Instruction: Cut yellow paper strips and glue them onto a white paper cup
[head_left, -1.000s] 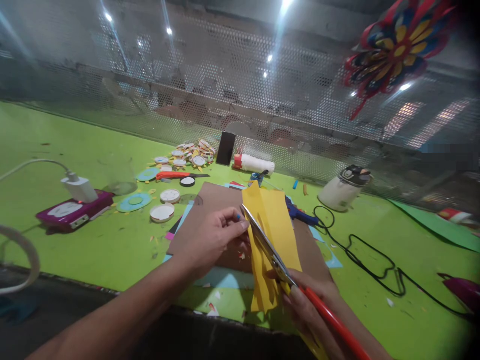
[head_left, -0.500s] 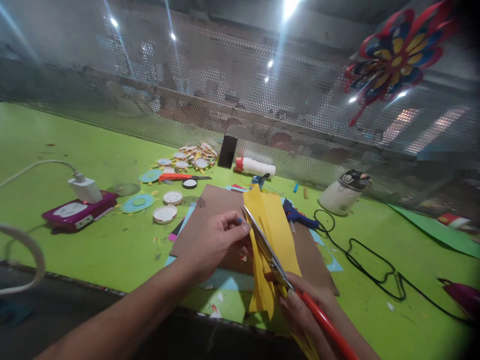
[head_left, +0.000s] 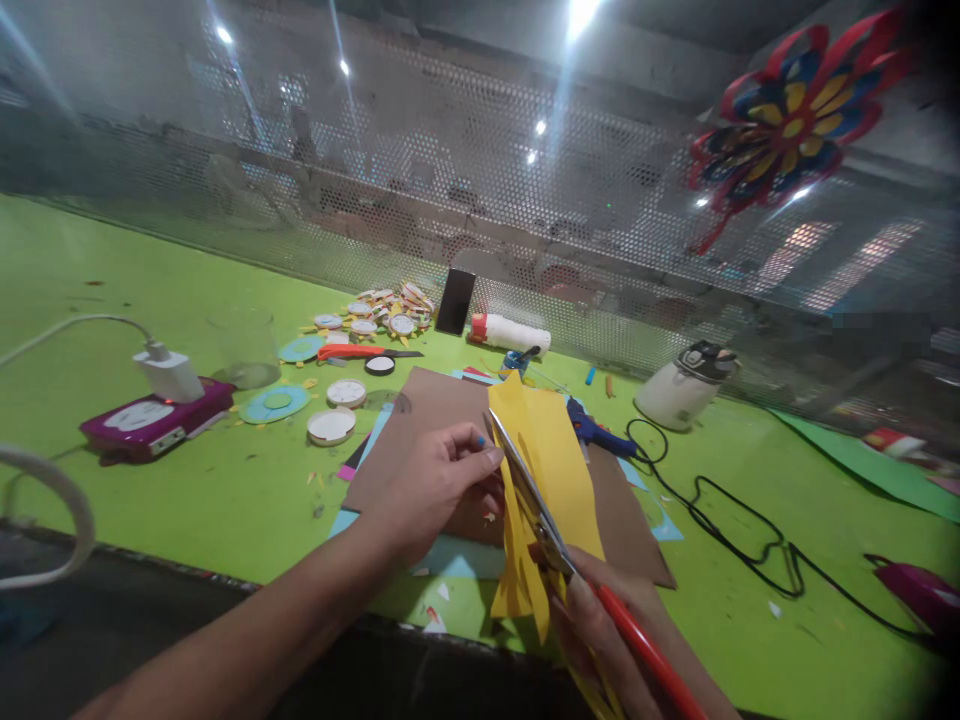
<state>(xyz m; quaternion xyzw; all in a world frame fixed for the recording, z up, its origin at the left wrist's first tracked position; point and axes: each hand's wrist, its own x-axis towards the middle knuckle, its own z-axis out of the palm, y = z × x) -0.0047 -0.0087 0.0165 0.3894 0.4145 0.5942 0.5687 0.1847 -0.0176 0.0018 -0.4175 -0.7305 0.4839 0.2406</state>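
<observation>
My right hand [head_left: 600, 620] is closed round the red-handled scissors [head_left: 529, 490]. Their long metal blades point up and away, lying along the left part of a folded yellow paper sheet [head_left: 559, 460]. Narrow yellow folds hang below the blades. My left hand [head_left: 442, 480] pinches at the sheet's left edge, its thumb tip close beside the blades; the exact grip is partly hidden. A small blue spot shows on one fingertip. Under the paper lies a brown board [head_left: 442, 405].
Right of the board are a blue glue gun [head_left: 600, 430] with black cable [head_left: 750, 520] and a white jar [head_left: 682, 390]. To the left sit round lids [head_left: 331, 428], a red cutter knife [head_left: 352, 352] and a purple power strip [head_left: 157, 420]. A phone [head_left: 455, 300] stands at the back.
Both hands stay nearly in place. The scissors and the lower yellow folds have shifted very slightly left, and the camera view has moved a little.
</observation>
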